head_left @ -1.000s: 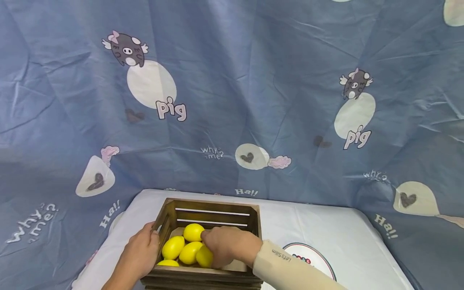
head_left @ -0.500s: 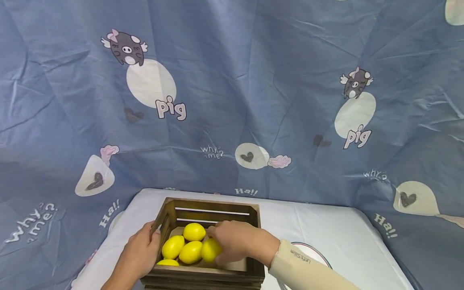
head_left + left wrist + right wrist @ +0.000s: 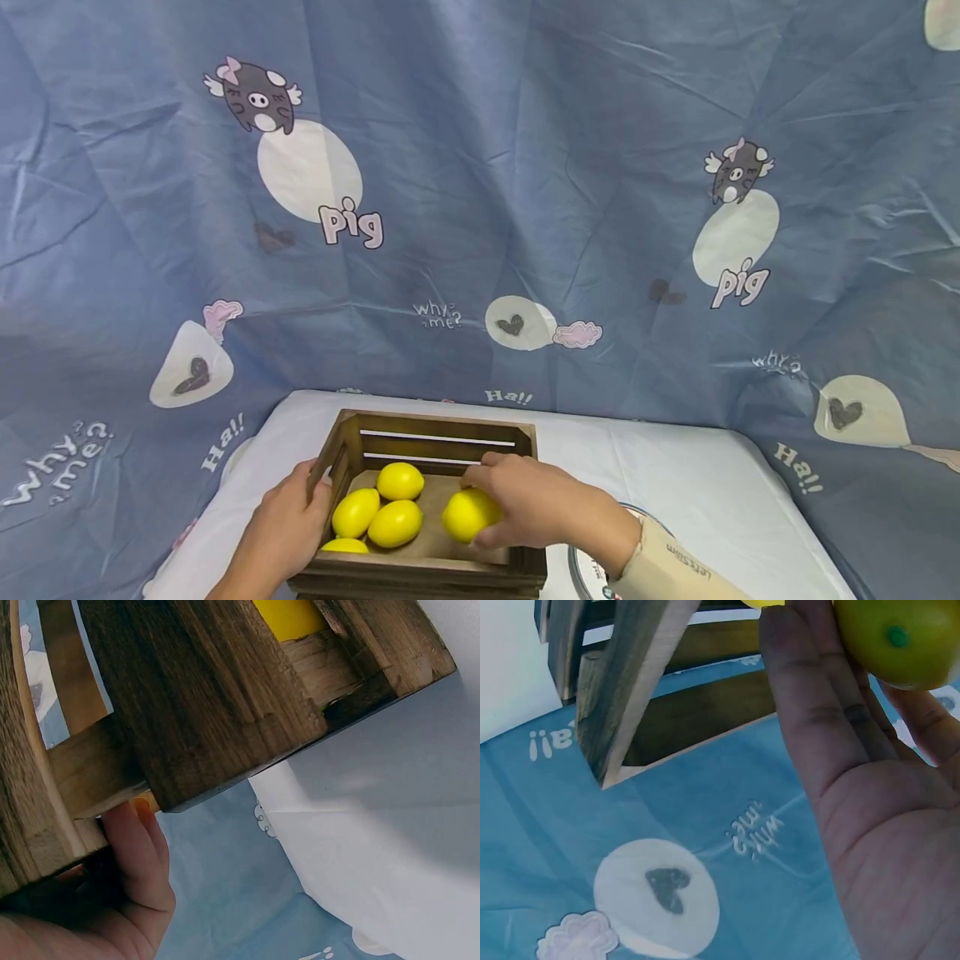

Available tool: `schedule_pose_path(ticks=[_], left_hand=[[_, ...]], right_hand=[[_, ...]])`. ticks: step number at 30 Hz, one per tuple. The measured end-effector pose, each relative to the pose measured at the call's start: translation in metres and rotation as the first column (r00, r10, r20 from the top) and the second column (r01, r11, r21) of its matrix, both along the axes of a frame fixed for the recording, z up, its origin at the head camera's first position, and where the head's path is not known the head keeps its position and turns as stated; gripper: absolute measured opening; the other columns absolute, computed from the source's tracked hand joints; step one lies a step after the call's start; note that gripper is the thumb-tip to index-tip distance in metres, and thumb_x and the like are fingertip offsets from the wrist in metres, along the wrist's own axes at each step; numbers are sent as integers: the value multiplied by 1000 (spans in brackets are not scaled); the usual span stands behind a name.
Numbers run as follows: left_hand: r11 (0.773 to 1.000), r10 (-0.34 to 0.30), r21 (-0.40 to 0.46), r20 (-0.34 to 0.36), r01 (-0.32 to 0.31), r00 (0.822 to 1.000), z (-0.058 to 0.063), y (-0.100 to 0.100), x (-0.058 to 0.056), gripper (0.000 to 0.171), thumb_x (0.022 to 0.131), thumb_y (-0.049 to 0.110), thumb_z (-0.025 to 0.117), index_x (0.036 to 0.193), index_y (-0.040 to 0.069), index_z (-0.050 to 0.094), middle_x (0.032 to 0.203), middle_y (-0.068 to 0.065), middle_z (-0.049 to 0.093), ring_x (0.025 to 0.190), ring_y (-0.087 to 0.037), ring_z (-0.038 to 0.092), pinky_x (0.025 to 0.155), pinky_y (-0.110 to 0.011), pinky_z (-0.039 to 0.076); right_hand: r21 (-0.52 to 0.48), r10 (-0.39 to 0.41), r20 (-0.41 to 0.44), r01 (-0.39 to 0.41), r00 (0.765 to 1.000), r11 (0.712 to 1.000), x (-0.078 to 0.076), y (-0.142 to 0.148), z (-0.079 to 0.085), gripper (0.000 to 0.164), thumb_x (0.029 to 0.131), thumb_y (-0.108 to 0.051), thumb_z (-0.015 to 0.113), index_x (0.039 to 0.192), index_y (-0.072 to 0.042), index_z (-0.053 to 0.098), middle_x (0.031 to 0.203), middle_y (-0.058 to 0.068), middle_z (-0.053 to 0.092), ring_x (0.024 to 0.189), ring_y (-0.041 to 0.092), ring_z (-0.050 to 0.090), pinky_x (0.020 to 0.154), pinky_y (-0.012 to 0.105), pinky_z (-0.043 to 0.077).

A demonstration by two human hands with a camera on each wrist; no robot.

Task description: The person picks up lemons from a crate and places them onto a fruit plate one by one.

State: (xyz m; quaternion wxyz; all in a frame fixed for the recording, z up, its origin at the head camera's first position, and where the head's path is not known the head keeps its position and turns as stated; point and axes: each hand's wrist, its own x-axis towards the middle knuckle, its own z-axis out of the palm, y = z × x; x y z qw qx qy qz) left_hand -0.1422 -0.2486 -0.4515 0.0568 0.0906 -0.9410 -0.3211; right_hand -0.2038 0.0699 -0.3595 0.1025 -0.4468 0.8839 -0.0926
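A dark brown slatted wooden crate [image 3: 420,573] stands on the white table. My left hand [image 3: 281,529] grips its left side, and the left wrist view has those fingers [image 3: 135,847] hooked around the end of a slat. Inside the crate, my right hand [image 3: 543,508] holds a yellow lemon [image 3: 467,515] between thumb and fingers, towards the right. In the right wrist view that lemon [image 3: 911,637] shows a small green tip against the fingers. Several other lemons [image 3: 395,523] lie grouped in the left half, the nearest partly hidden by the front wall.
Right of the crate, a round white plate [image 3: 581,575] with a dark rim lies on the white cloth [image 3: 697,492], mostly covered by my right forearm and its beige sleeve [image 3: 678,567]. A blue printed curtain [image 3: 450,208] hangs behind the table.
My right hand has drawn its lemon to the right, away from the other lemons. My right forearm has shifted right, over the plate. The left hand stays on the crate.
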Motion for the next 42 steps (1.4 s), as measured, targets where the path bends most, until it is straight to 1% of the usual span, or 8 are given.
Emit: schedule_pose_path(ticks=[6, 13, 20, 25, 29, 32, 37, 42], left_hand=[[1000, -1, -8, -6, 1, 1000, 0, -1, 1, 50, 111, 24, 40, 145, -12, 47, 135, -35, 60, 123, -55, 58, 97, -70, 47], [1000, -7, -1, 2, 7, 1000, 2, 1, 1, 50, 111, 24, 41, 146, -12, 46, 136, -35, 59, 124, -55, 57, 97, -70, 46], [1000, -14, -3, 3, 14, 1000, 3, 2, 1, 51, 112, 25, 40, 147, -12, 45, 137, -36, 58, 126, -56, 56, 98, -69, 46], [1000, -24, 0, -5, 24, 1000, 3, 1, 1, 52, 112, 25, 40, 147, -13, 44, 136, -35, 59, 125, -55, 57, 98, -69, 47], [1000, -16, -2, 5, 16, 1000, 2, 0, 1, 51, 112, 26, 40, 147, -12, 45, 135, -34, 60, 124, -55, 58, 97, -69, 47], [1000, -13, -3, 7, 13, 1000, 2, 0, 1, 51, 112, 26, 40, 146, -11, 45, 135, -34, 60, 125, -55, 57, 97, -69, 47], [1000, -24, -1, -4, 24, 1000, 2, 1, 2, 50, 113, 26, 39, 146, -11, 46, 135, -34, 60, 125, -55, 57, 98, -69, 47], [1000, -24, -3, -8, 24, 1000, 3, 1, 3, 49, 112, 25, 40, 145, -11, 46, 133, -33, 62, 123, -54, 59, 96, -69, 48]], right_hand=[[-80, -4, -14, 3, 1000, 997, 0, 15, 4, 49, 82, -35, 89, 124, -15, 71, 108, -10, 63, 84, 2, 56, 75, 22, 51], [-188, -37, -1, 36, 999, 981, 5, 43, 9, 47, 84, -33, 88, 122, -13, 70, 110, -11, 63, 88, 2, 56, 78, 25, 53], [-226, -85, 21, 87, 996, 970, 7, 76, 5, 42, 85, -32, 87, 120, -17, 69, 106, -18, 60, 87, 0, 56, 79, 25, 54], [-229, -103, 13, 104, 995, 968, 10, 92, 3, 41, 84, -32, 88, 118, -20, 69, 106, -20, 59, 87, -1, 56, 78, 26, 54], [-239, -115, 9, 113, 993, 964, 13, 103, 1, 42, 85, -33, 88, 120, -21, 67, 108, -20, 59, 89, 0, 56, 79, 27, 54], [-278, -118, 21, 120, 993, 953, 14, 113, -2, 46, 86, -32, 87, 124, -19, 65, 113, -17, 62, 91, 0, 58, 81, 28, 56], [-373, -140, 23, 139, 990, 917, 14, 136, -9, 44, 90, -34, 85, 125, -18, 62, 116, -14, 64, 93, 2, 61, 81, 28, 57], [-416, -216, 39, 213, 976, 884, 9, 157, -23, 40, 90, -35, 85, 121, -19, 64, 113, -14, 64, 92, 3, 63, 78, 29, 59]])
